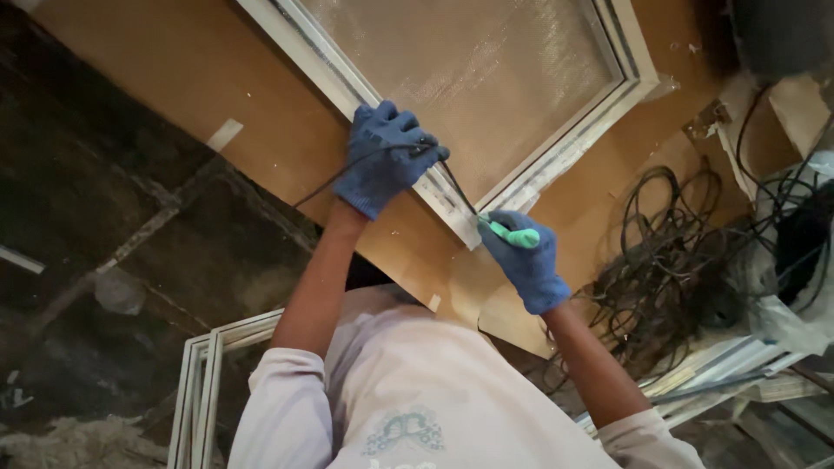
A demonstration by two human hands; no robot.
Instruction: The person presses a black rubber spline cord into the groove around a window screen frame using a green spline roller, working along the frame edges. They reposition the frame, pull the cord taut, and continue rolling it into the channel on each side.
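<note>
**Rubber gasket strip held at the corner of a window frame**

Rubber gasket strip [365, 161], thin and black, runs in from over the brown counter [217, 69], passes under the left hand [387, 156] and goes on along the near rail of a white window frame [439, 191] to that frame's near corner. The frame holds a pane of frosted glass [469, 78] and lies flat on the counter, its near corner close to the counter's near edge.

The left hand, in a blue knit glove, rests on the frame's rail with its fingers curled down over the strip; the grip is closed on the strip, pinning it against the rail. The strip leaves the fingertips and runs straight toward the right hand.

The right hand [526, 260], gloved alike, sits just beside the frame's near corner. Its grip is clenched around a small tool with a green handle [512, 234]; the handle sticks out above the fist and the tool's tip meets the strip at the corner. How the tip touches the groove cannot be made out.

To the right of the counter, well apart from both hands, lies a tangled heap of black strip [669, 252]. More white frame sections [204, 382] stand off the counter's near edge, on the dark floor [87, 226] by the person's left sleeve [278, 417].
</note>
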